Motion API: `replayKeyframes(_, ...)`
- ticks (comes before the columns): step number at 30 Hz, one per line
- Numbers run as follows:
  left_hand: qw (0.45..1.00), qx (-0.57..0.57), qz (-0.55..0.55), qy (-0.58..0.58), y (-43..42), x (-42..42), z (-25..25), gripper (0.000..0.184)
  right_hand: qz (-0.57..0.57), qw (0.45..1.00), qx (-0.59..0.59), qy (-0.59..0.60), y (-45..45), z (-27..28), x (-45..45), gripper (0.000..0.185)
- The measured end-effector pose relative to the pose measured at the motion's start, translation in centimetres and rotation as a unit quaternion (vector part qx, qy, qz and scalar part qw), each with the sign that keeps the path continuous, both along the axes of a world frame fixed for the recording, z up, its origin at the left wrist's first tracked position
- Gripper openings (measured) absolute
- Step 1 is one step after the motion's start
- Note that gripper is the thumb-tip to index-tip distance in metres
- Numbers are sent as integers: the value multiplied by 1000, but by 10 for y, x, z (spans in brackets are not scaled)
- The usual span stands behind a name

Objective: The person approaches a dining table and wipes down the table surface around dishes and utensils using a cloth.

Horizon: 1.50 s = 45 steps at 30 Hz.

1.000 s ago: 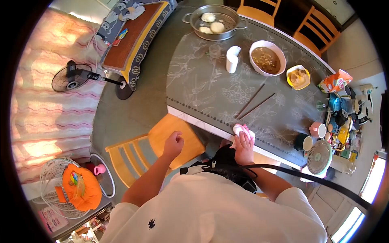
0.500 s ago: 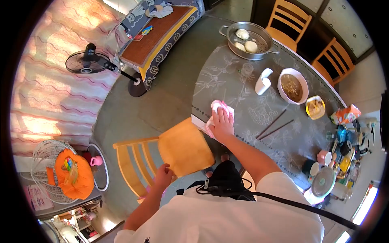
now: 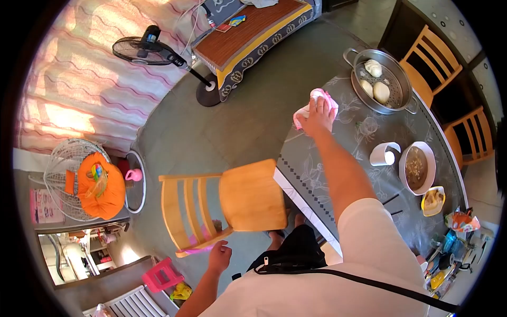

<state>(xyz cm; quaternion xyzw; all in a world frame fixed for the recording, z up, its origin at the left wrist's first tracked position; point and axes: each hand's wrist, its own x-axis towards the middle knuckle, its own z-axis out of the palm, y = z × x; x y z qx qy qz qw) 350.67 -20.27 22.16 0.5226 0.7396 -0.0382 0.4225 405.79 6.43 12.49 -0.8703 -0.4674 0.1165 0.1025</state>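
Observation:
A pink-and-white cloth (image 3: 303,115) lies at the left edge of the dark patterned table (image 3: 317,174), pressed under my right hand (image 3: 319,122). The fingers of that hand are bent over the cloth, and my right arm stretches across the tabletop. My left hand (image 3: 219,257) hangs low beside the back of a wooden chair (image 3: 185,211), its fingers loosely bent with nothing visible in them. The chair's seat (image 3: 252,195) reaches to the table's corner.
On the table stand a steamer pot (image 3: 383,105) with several white buns, a white curved holder (image 3: 381,155), a bowl of soup (image 3: 404,169), chopsticks (image 3: 391,199) and a yellow dish (image 3: 425,203). A fan (image 3: 150,51), orange-cushioned basket chair (image 3: 105,195) and pink stool (image 3: 161,276) stand left.
My right hand has slid the cloth farther along the table edge, away from me. My left hand has come down off the chair back. The view has turned and shifted.

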Motion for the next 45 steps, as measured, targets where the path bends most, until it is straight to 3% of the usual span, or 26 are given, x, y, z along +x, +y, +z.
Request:
replayKeyframes(5, 1000, -5, 14, -7, -18, -8, -14, 40, 69, 997, -5, 17, 20, -12, 14, 81)
replayKeyframes(6, 1000, -2, 13, -5, -18, -9, -15, 40, 101, 993, 52, 14, 23, -15, 14, 66)
replayKeyframes(9, 1000, 7, 11, -15, -19, -16, -24, 39, 200, 978, -54, 16, 34, -3, 18, 57)
replayKeyframes(14, 1000, 20, 11, -12, -11, -10, -14, 37, 278, 958, -75, -17, 31, 27, -4, 47)
replayKeyframes(22, 999, 39, 13, -31, -11, -9, -7, 33, 407, 913, 13, -28, -25, -27, -90, 25)
replayKeyframes(25, 996, 54, -13, -64, -7, -22, -15, 33, 381, 904, 180, 64, -58, -59, -124, 8)
replayKeyframes(28, 992, 79, -46, -90, 5, -39, -35, 33, 358, 912, 180, 88, -94, -33, -160, 6)
replayKeyframes(32, 985, 80, -56, -145, 36, -41, -24, 31, 336, 924, 113, 142, -124, -37, -193, 15)
replayKeyframes(35, 976, 92, -102, -167, 64, -50, -15, 31, 247, 953, 97, 145, -140, -35, -224, 9)
replayKeyframes(36, 971, 99, -125, -179, 73, -53, -10, 32, 189, 955, 175, 148, -151, -26, -235, 10)
replayKeyframes(38, 956, 114, -172, -209, 84, -71, -4, 32, 15, 953, 174, 249, -174, -34, -260, 12)
replayKeyframes(39, 945, 128, -191, -232, 90, -79, -5, 32, -67, 937, 175, 294, -182, -33, -269, 14)
replayKeyframes(40, 935, 142, -206, -253, 94, -87, -4, 32, -163, 869, 195, 425, -194, -30, -275, 15)
replayKeyframes(42, 924, 138, -207, -289, 102, -106, 11, 31, -331, 648, 213, 652, -222, -18, -304, 17)
replayKeyframes(43, 919, 138, -210, -305, 106, -117, 19, 30, -396, 577, 249, 670, -233, -10, -323, 17)
replayKeyframes(45, 911, 129, -199, -337, 111, -145, 12, 28, -350, 461, 239, 779, -258, 2, -349, 13)
